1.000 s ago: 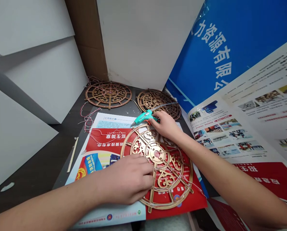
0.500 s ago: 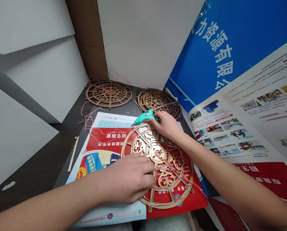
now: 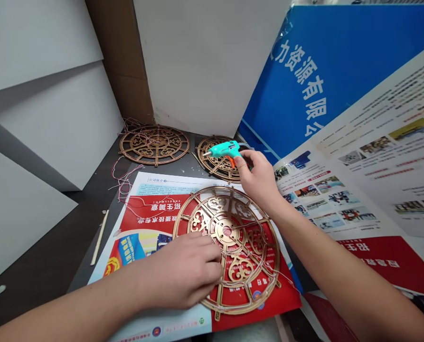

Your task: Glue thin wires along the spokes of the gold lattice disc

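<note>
My right hand (image 3: 259,178) is closed round the handle of a turquoise hot glue gun (image 3: 223,150) with an orange trigger. The gun is held raised, its metal nozzle pointing left. Below it, a round gold-brown openwork disc (image 3: 227,231) with scroll patterns lies on a red and white brochure (image 3: 147,192). Thin pale wires (image 3: 268,268) run along its ring and spokes. My left hand (image 3: 193,270) lies over the disc's left side with its fingers curled against it; the fingertips are hidden.
Two similar discs lie at the back, one on the left (image 3: 155,145) and one behind the gun (image 3: 208,164). Loose pinkish wires (image 3: 124,183) trail by the brochure. A thin pale stick (image 3: 99,237) lies left. White panels (image 3: 204,61) and a blue printed board (image 3: 304,61) stand around.
My right hand has lifted the glue gun up from the far rim of the disc. My left hand stays at the disc. The view has shifted slightly.
</note>
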A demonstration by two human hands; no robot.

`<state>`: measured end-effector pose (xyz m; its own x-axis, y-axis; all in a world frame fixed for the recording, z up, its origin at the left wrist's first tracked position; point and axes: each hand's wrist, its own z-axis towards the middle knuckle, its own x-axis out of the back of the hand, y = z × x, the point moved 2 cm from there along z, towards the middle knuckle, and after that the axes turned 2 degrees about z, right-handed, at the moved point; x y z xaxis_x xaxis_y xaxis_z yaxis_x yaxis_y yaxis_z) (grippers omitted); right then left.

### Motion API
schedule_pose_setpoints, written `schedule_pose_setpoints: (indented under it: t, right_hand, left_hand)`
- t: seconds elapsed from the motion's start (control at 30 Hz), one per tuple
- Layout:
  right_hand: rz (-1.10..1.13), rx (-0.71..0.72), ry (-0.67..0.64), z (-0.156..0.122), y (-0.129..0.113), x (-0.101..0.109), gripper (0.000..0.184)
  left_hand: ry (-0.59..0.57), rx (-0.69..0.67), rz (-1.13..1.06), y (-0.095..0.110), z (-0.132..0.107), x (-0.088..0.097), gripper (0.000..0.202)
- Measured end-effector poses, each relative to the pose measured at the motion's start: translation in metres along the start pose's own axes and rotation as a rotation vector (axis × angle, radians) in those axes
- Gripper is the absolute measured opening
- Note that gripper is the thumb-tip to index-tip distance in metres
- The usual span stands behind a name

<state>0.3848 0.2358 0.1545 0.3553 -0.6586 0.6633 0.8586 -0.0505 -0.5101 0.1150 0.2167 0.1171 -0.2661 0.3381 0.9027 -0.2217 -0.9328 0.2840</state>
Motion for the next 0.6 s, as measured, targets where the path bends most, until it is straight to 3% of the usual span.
schedule_pose_setpoints:
  t: [0.2, 0.4, 0.6]
  right_hand:
    - [0.024, 0.029, 0.185, -0.017, -0.022, 0.02, 0.031]
    - [0.024, -0.05, 0.12, -0.04, -0.026, 0.008, 0.026]
    - [0.009, -0.168, 0.046, -0.037, -0.016, -0.009, 0.029]
  left_hand:
    - [0.001, 0.019, -0.01, -0.001, 0.0, -0.001, 0.013]
    - [-0.014, 0.04, -0.027, -0.002, 0.0, -0.001, 0.011]
    - [-0.023, 0.047, -0.047, -0.002, 0.001, 0.001, 0.015]
